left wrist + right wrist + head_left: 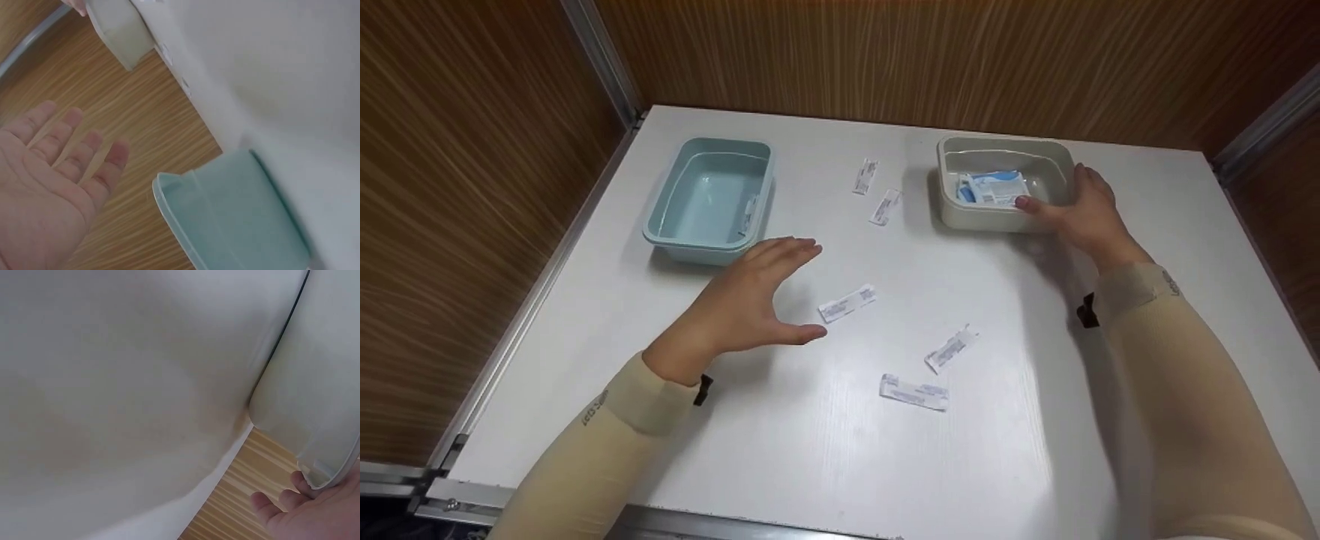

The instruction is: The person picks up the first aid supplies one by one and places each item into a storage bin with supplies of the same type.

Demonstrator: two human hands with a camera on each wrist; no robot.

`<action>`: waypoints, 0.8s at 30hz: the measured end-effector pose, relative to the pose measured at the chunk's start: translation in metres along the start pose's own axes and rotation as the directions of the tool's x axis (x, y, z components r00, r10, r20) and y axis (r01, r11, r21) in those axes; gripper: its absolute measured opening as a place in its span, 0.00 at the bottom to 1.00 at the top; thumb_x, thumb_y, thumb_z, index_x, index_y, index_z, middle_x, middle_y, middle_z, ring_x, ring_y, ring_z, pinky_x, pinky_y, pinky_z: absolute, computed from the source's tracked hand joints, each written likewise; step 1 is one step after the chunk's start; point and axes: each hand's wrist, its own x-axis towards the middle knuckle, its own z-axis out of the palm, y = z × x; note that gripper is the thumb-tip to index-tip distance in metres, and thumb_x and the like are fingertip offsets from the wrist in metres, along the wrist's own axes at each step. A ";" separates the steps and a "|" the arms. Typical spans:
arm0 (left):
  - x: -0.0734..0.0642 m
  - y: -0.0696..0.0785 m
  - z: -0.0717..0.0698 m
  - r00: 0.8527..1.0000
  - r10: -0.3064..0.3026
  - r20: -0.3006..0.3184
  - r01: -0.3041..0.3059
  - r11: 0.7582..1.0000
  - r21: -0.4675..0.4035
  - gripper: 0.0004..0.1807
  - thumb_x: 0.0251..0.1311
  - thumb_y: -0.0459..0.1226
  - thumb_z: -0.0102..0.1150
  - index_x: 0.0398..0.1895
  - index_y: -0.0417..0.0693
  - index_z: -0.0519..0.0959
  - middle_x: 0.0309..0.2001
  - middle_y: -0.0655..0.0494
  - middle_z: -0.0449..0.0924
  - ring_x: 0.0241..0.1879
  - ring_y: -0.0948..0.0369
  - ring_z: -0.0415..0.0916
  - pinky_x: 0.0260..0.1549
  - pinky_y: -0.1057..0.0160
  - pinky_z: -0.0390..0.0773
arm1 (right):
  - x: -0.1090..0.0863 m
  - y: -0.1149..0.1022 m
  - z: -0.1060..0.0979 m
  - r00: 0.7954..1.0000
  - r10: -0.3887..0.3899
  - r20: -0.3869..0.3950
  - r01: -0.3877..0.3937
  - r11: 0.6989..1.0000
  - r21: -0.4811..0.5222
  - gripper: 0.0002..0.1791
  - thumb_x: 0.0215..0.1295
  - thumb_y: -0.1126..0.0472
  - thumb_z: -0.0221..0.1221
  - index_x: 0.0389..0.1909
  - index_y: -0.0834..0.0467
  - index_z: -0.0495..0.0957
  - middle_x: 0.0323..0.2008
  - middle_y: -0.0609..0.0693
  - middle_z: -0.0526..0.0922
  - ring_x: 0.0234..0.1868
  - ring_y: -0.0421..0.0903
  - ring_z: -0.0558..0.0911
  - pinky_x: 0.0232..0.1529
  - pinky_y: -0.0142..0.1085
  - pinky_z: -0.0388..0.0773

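My left hand (742,304) hovers over the table just in front of the teal bin (660,238), thumb and fingers spread apart with nothing between them. Its bare palm shows in the left wrist view beside the same bin (225,214). My right hand (1084,214) is at the near right corner of the beige bin (986,219), thumb over the front rim and fingers at the right side. Loosely extended fingers (270,509) show at the bin's rim in the right wrist view. Blue-and-white packets (997,187) lie inside the beige bin. A small white printed strip packet (748,214) is in the teal bin.
Several white printed strip packets lie scattered on the white table (810,450): two between the bins, one strip packet (847,304) near my left fingertips, and a strip packet (915,392) with another nearby, closer to me. Wood-grain panels (840,60) enclose the back and sides.
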 end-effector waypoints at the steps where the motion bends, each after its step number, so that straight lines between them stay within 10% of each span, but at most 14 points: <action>1: 0.001 0.000 0.002 1.000 -0.002 0.004 0.002 1.000 0.005 0.57 0.59 0.65 0.81 0.87 0.54 0.70 0.86 0.55 0.71 0.87 0.48 0.64 0.86 0.40 0.67 | -0.001 0.000 0.000 1.000 0.000 -0.003 0.000 1.000 0.001 0.84 0.61 0.17 0.69 0.92 0.53 0.21 0.94 0.59 0.22 0.95 0.66 0.30 0.92 0.68 0.32; 13: 0.018 0.002 0.028 0.992 -0.088 0.088 0.087 0.996 0.006 0.51 0.62 0.60 0.80 0.85 0.52 0.74 0.83 0.52 0.75 0.85 0.48 0.68 0.85 0.44 0.70 | -0.015 0.001 0.005 1.000 -0.009 -0.010 0.009 1.000 -0.010 0.83 0.63 0.17 0.68 0.92 0.53 0.21 0.94 0.60 0.21 0.94 0.68 0.29 0.91 0.69 0.32; 24: 0.031 0.007 0.044 0.956 -0.217 0.199 0.213 0.976 0.040 0.38 0.69 0.53 0.79 0.76 0.43 0.82 0.72 0.47 0.81 0.75 0.46 0.76 0.80 0.47 0.75 | -0.023 0.005 0.008 1.000 -0.001 -0.018 0.001 1.000 0.020 0.84 0.60 0.17 0.70 0.93 0.51 0.22 0.94 0.59 0.22 0.95 0.67 0.30 0.92 0.69 0.33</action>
